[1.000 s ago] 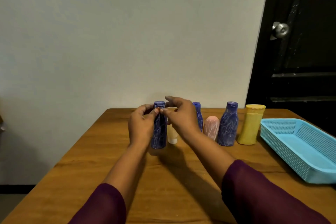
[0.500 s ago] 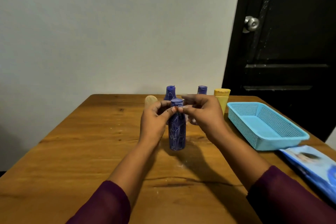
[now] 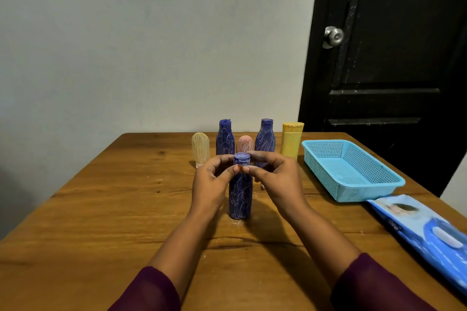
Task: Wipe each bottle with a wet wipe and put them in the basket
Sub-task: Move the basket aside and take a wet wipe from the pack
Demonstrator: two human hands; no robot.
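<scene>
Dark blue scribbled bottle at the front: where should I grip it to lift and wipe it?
Grip the dark blue scribbled plastic bottle around its straight lower body, from the left, with the left hand. It stands upright, and the body is wider than the neck both hands pinch now. That likely frees the right hand for the blue wet-wipe pack lying to the right.

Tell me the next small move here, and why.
Probably release the right hand and reach for the wipes pack on the right: it and the left hand both pinch the upright front blue bottle just below its cap, yet neither holds a wipe.
</scene>
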